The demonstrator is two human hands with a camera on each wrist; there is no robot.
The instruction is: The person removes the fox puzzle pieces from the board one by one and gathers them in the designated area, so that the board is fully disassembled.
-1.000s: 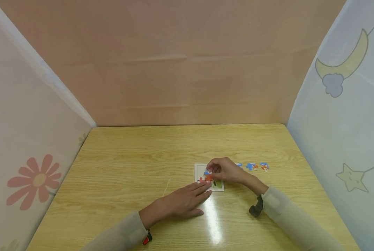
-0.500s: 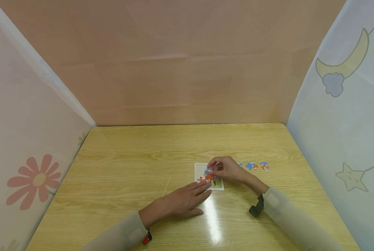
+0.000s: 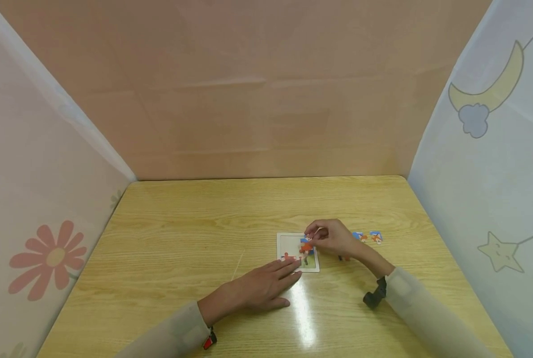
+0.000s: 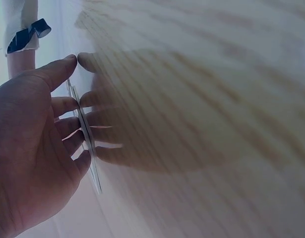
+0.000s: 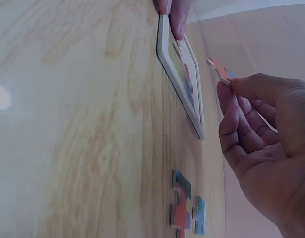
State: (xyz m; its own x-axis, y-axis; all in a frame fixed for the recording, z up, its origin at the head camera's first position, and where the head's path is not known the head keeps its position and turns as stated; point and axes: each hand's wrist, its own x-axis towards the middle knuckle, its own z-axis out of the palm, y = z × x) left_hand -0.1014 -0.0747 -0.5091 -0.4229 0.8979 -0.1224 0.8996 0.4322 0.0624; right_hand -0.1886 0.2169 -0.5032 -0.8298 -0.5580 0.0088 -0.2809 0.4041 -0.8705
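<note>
Puzzle board (image 3: 290, 245) matt, cardboard-like; table (image 3: 181, 223) glossy wood.

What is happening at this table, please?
A person's right hand pinches an orange and blue jigsaw piece above a square, white-framed puzzle tray. The left hand lies on the tray's near side. Green and red pieces partly fill the tray; loose blue and orange pieces lie to its right on the pale wooden table.

Not a word, not a digit could be read, and that went for all 3 views: no lettering, label or brand stood out legibly on the puzzle pieces (image 3: 377, 237), the puzzle tray (image 3: 278, 249) or the printed side walls (image 3: 38, 174).
</note>
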